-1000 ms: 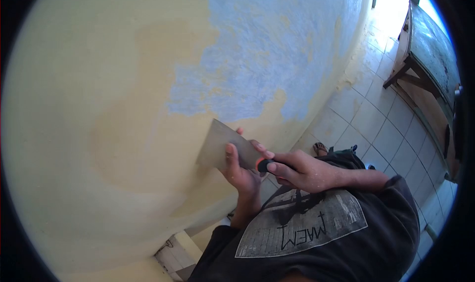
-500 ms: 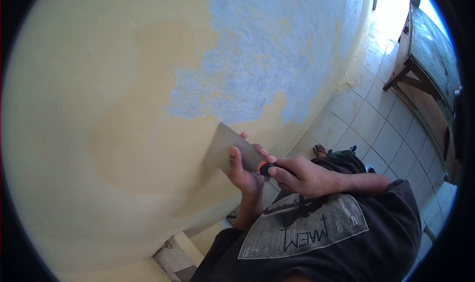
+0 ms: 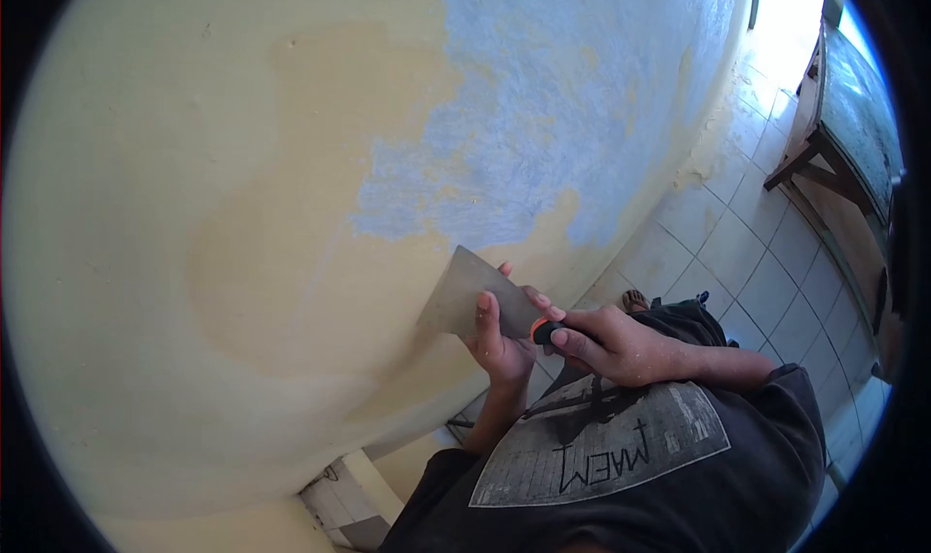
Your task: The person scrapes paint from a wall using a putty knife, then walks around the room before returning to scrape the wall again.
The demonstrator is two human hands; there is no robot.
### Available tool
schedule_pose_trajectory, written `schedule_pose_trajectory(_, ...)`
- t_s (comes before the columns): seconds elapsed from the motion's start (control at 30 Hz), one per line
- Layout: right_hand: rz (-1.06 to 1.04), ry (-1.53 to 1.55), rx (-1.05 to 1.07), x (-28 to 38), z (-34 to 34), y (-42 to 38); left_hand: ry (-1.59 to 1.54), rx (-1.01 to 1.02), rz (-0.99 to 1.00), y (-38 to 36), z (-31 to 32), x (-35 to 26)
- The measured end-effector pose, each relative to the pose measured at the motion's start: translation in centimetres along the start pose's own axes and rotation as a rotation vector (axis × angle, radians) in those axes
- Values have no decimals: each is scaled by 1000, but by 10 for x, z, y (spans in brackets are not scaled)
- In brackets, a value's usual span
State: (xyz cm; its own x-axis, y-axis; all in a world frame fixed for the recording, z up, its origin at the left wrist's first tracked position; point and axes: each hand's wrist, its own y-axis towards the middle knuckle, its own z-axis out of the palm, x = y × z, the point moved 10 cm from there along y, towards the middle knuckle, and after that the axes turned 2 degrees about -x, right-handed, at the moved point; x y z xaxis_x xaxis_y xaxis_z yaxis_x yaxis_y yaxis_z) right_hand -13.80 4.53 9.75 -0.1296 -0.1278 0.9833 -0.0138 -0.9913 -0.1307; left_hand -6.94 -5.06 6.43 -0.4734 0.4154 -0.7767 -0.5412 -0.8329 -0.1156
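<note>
My right hand (image 3: 626,349) is wrapped round the black and orange handle (image 3: 546,331) of a wide scraper. The scraper's flat grey blade (image 3: 475,293) points up and left, in front of the wall. My left hand (image 3: 504,349) holds the blade from below, its thumb on the near face and its other fingers partly hidden behind. Beyond the blade, the wall (image 3: 242,311) is cream and tan, with a large rough blue patch (image 3: 504,156). Whether the blade touches the wall, I cannot tell.
At the upper right stands a table (image 3: 853,107) with wooden legs, on a white tiled floor (image 3: 722,233). A foot (image 3: 635,300) shows beside the wall's base. A ledge with tiles (image 3: 335,500) is at the lower left.
The view has shifted a little, so the wall, table, hands and scraper all appear slightly further right. Both hands keep the same hold on the scraper.
</note>
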Motion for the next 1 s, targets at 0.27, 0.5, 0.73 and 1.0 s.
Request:
schedule_pose_trajectory(0.27, -105, -69, 2, 10, 10, 2, 31, -40, 37, -6, -22, -2)
schedule_pose_trajectory(0.5, -51, -72, 24, -1, 13, 7, 44, -86, 60, -4, -30, -6)
schedule_pose_trajectory(0.73, -211, -59, 52, 24, 23, 30, 17, -150, 174, -1, -11, -61)
schedule_pose_trajectory(1.0, -92, -49, 3, 1, 3, 12, 106, -113, 46, 0, -16, -8)
